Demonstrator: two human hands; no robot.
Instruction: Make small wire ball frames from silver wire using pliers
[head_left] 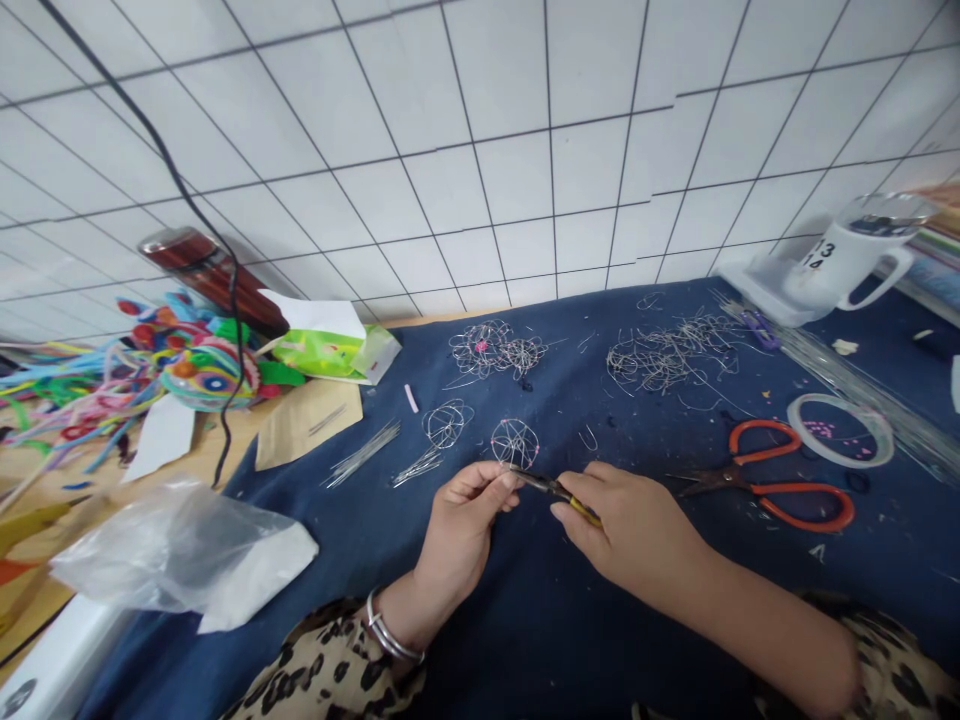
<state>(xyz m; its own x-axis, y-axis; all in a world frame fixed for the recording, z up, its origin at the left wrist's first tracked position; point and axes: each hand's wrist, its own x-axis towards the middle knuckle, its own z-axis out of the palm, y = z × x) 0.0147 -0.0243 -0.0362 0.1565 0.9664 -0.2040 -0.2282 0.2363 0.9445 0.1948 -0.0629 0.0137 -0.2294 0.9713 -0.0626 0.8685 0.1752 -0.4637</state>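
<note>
My left hand [472, 510] pinches the lower end of a round wire ornament [515, 440], a thin ring with inner wire loops and small pink beads. My right hand [626, 520] is closed around yellow-handled pliers [564, 493]. The pliers' jaws reach the wire right at my left fingertips; whether they grip it is too small to tell. Just left of the ornament lie a coiled wire piece [448, 424] and a small bundle of short wires [418, 466]. A bent wire bit [591, 438] rests beyond my right hand.
Orange-handled scissors [750, 478] and a clear ring dish [840, 430] with pink beads lie at right. Tangled wires [667, 352] and beaded wire pieces [495, 350] sit farther back. A white mug [855, 255] stands back right; a plastic bag [187, 550] lies left.
</note>
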